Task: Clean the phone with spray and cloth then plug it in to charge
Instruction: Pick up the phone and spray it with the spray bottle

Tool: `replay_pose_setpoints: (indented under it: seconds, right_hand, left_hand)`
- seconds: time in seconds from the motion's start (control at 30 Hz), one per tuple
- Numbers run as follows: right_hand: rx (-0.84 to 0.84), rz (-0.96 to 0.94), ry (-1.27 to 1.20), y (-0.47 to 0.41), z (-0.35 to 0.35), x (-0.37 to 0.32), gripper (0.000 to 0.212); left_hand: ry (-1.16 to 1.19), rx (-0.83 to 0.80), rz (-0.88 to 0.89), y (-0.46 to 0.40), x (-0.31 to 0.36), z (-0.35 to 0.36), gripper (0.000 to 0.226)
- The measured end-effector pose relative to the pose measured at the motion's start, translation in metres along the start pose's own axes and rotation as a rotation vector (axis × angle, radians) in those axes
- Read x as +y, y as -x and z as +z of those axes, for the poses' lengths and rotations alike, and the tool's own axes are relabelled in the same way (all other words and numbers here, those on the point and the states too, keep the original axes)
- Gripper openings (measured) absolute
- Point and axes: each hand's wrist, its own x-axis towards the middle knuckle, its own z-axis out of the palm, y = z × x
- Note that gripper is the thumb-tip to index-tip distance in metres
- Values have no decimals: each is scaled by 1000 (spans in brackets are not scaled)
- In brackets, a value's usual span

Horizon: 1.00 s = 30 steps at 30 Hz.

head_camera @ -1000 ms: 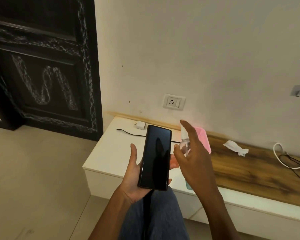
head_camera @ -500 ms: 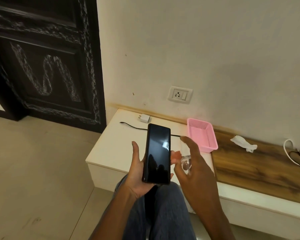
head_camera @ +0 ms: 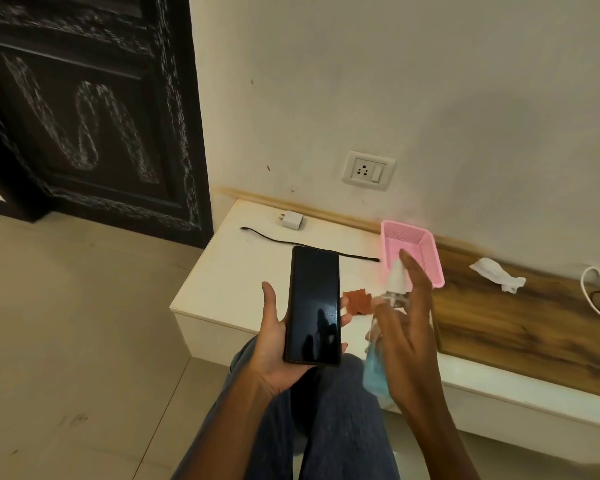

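Step in hand, by the look of it: spraying the screen. To do it well, the person should keep the nozzle aimed at the glass from 3 o'clock, give one short press, and keep mist off the bottom port since charging follows.

Left hand cradles the slim black glass-fronted phone screen-up over the lap, fingers curled round its edges, thumb up along the 9 o'clock side. A few droplets seem to sit low on the screen; hard to confirm.

Right hand grips the clear plastic spray bottle with blue liquid, forefinger extended over the white nozzle, just beside the phone at 3 o'clock.

The rust-orange cloth lies on the low white bench. The white charger plug and black cable lie at 12 o'clock of the phone, below the white wall socket.
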Motion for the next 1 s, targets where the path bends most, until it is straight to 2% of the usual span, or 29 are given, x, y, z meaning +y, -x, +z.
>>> replay_pose_setpoints:
  seconds: [0.1,0.33,0.47,0.57,0.7,0.9,1.0]
  right_hand:
    - [67,90,-49,-21,-2,25,58]
    - [127,261,110,-63,2,110,79]
    - [142,384,233,-77,1,165,61]
    - [127,424,374,-82,2,192,45]
    - [189,439,420,-91,-1,214,35]
    - [230,386,480,-95,-7,228,42]
    - [158,397,522,-94,-9,233,59]
  left_hand:
    - [25,-9,-11,-2,1,-5,98]
    - [53,-7,-36,-10,2,-14,92]
    - [56,-18,-52,-17,2,-19,93]
    - [30,-15,-56,-22,2,-25,94]
    - [18,10,-62,-27,4,-32,94]
    - [7,48,-47,-31,8,-38,93]
    - [5,64,-51,-30,9,-37,92]
